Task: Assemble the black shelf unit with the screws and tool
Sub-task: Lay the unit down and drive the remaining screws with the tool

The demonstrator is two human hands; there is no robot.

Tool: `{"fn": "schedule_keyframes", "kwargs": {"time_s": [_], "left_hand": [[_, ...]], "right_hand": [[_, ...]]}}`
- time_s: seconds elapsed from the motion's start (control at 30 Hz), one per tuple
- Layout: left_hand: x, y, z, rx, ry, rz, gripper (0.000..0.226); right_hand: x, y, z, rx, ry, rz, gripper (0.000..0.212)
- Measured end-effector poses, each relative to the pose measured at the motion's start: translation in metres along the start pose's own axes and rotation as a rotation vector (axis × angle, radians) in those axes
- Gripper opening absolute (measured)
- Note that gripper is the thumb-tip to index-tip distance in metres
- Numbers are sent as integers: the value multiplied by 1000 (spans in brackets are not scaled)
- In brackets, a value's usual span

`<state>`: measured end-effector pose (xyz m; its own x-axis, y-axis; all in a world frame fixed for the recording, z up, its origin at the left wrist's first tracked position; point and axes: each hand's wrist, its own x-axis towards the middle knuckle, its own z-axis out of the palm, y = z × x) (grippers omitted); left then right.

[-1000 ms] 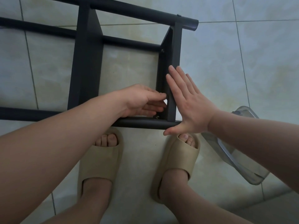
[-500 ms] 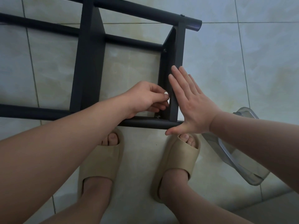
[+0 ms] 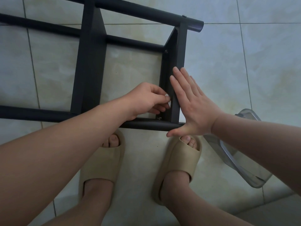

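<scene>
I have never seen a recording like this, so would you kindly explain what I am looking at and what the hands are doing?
No machine here: a person wears a camera on the head, looking down at their own hands. A black shelf frame lies on the tiled floor. The right hand, flat with straight fingers, presses the outer face of the frame's end panel. The left hand reaches inside the frame, fingers curled beside that panel, just above a screw in the lower corner; whether it pinches anything is hidden. Below are the person's feet in beige slippers, and a clear plastic container lies on the floor by the right forearm.
</scene>
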<state>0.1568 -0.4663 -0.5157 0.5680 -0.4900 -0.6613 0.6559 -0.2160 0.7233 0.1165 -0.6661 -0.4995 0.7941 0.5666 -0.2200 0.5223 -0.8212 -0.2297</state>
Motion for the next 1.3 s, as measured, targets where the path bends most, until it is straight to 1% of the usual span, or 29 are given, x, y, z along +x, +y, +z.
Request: {"fn": "schedule_keyframes", "kwargs": {"time_s": [0.27,0.53,0.77,1.07,1.3], "left_hand": [[-1,0,1,64,-7,-1,13],[0,1,-1,-29,-13,-56,11],[-1,4,0,-51,-42,-114,15],[-6,5,-3,152,-54,-69,22],[-12,5,-7,263,-96,-34,24]], "right_hand": [[0,0,0,-9,-1,-3,138],[0,0,1,0,3,-11,138],[0,1,2,-1,6,-10,137],[0,1,1,-6,0,-7,138],[0,0,0,-3,-10,-2,139]]}}
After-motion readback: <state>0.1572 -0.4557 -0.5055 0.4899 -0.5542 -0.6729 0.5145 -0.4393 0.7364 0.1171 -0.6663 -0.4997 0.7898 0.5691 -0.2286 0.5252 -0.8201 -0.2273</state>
